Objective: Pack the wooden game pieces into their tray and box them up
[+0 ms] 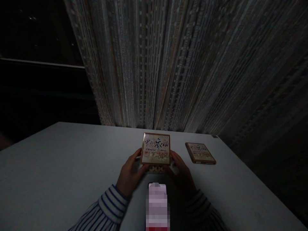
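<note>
A square Chinese chess box [156, 149] with a brown rim is tilted toward me above the table. My left hand [131, 171] grips its left side, thumb along the lower edge. The right side is held by my right hand [181, 171], fingers behind and thumb low. Below the box's lower edge several round, pale chess pieces [156, 168] show in a row; how they connect to the box I cannot tell. Farther right lies a flat case [201, 153] with a similar printed cover, apart from both hands.
The white table [79, 166] spreads out under my hands. A patterned curtain [156, 64] hangs behind its far edge. Near me, between my forearms, is a phone-like object [157, 205] with a blurred surface. A small dark item [214, 136] lies at the far right corner.
</note>
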`<state>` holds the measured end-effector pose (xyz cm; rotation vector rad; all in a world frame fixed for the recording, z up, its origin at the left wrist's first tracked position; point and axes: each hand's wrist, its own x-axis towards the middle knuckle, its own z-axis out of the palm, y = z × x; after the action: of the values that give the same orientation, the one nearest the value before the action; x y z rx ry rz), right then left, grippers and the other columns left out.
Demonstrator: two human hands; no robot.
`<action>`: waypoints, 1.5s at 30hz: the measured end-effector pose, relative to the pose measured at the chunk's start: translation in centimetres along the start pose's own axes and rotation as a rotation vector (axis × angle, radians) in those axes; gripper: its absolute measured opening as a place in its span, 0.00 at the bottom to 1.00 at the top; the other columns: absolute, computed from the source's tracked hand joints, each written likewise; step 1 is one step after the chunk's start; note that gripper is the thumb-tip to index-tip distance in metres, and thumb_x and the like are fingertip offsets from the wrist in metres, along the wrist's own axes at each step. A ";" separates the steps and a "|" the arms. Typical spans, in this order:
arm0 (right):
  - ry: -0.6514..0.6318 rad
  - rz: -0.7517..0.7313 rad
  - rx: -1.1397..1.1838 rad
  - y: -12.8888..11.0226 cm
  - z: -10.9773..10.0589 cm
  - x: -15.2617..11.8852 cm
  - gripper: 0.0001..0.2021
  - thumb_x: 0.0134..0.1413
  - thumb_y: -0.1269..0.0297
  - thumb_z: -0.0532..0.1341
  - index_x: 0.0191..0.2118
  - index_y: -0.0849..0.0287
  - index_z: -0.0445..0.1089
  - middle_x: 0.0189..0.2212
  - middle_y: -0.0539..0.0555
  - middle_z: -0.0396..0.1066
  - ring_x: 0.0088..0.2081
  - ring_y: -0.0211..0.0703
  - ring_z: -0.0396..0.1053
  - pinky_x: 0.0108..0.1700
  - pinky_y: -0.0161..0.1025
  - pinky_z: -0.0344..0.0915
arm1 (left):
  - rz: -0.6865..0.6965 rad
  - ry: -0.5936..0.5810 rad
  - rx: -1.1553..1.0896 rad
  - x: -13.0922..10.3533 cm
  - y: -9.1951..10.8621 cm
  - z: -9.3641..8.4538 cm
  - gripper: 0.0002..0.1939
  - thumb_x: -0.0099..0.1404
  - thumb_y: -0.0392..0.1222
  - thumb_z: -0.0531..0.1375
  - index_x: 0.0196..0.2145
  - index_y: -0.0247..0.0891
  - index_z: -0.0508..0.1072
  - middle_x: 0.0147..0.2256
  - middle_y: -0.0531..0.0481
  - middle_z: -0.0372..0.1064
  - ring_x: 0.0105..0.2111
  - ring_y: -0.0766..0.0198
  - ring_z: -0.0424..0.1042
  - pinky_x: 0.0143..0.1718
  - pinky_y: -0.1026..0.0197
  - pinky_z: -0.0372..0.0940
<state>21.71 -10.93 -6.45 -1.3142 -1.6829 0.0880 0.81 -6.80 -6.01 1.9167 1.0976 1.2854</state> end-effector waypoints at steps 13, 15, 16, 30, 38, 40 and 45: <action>-0.057 -0.052 0.011 -0.8 -0.5 0.4 0.20 0.55 0.60 0.56 0.54 0.55 0.62 0.49 0.61 0.68 0.50 0.51 0.66 0.46 0.46 0.69 | 0.121 -0.005 0.103 0.1 -1.0 -0.3 0.26 0.59 0.47 0.60 0.55 0.42 0.64 0.56 0.41 0.62 0.56 0.51 0.61 0.56 0.43 0.57; -0.049 -0.052 -0.002 -0.8 -0.5 0.4 0.20 0.55 0.61 0.57 0.54 0.55 0.62 0.49 0.61 0.68 0.50 0.51 0.67 0.46 0.46 0.70 | 0.131 -0.005 0.109 0.1 -1.0 -0.3 0.26 0.59 0.46 0.60 0.55 0.42 0.64 0.54 0.42 0.64 0.55 0.52 0.63 0.55 0.43 0.59; -0.044 -0.055 -0.006 -0.7 -0.6 0.4 0.21 0.55 0.61 0.57 0.54 0.56 0.62 0.49 0.61 0.68 0.50 0.51 0.67 0.46 0.47 0.69 | 0.136 -0.003 0.116 0.0 -0.9 -0.3 0.26 0.59 0.46 0.60 0.55 0.42 0.64 0.54 0.43 0.65 0.54 0.53 0.64 0.54 0.44 0.60; -0.041 -0.011 -0.050 0.7 -0.2 -0.5 0.23 0.50 0.62 0.60 0.54 0.57 0.63 0.49 0.60 0.70 0.49 0.52 0.68 0.49 0.49 0.68 | 0.065 -0.047 0.157 0.1 -1.4 -0.1 0.25 0.58 0.47 0.60 0.53 0.41 0.65 0.50 0.43 0.69 0.50 0.54 0.68 0.51 0.44 0.64; -0.088 0.092 -0.049 0.2 -0.1 -0.4 0.21 0.49 0.64 0.60 0.51 0.58 0.65 0.47 0.60 0.71 0.47 0.52 0.70 0.48 0.50 0.68 | 0.084 -0.119 0.162 0.1 -1.9 0.0 0.25 0.58 0.44 0.60 0.53 0.41 0.65 0.51 0.43 0.68 0.51 0.54 0.67 0.52 0.46 0.62; -0.106 0.118 -0.054 0.1 -0.2 -0.3 0.22 0.47 0.66 0.60 0.52 0.57 0.65 0.47 0.59 0.71 0.47 0.52 0.70 0.48 0.50 0.68 | 0.079 -0.129 0.161 0.1 -1.9 0.0 0.25 0.58 0.44 0.60 0.54 0.41 0.65 0.51 0.43 0.68 0.51 0.54 0.67 0.52 0.45 0.62; -0.128 0.159 -0.068 -0.1 -0.2 -0.2 0.23 0.45 0.67 0.60 0.51 0.58 0.66 0.46 0.58 0.72 0.47 0.52 0.70 0.47 0.50 0.69 | 0.045 -0.126 0.162 0.0 -2.2 0.0 0.25 0.58 0.45 0.60 0.54 0.40 0.65 0.51 0.42 0.68 0.50 0.54 0.68 0.51 0.45 0.63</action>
<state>21.74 -11.25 -6.41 -1.5201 -1.6980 0.2143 0.13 -5.72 -7.79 2.1214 1.1298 1.1113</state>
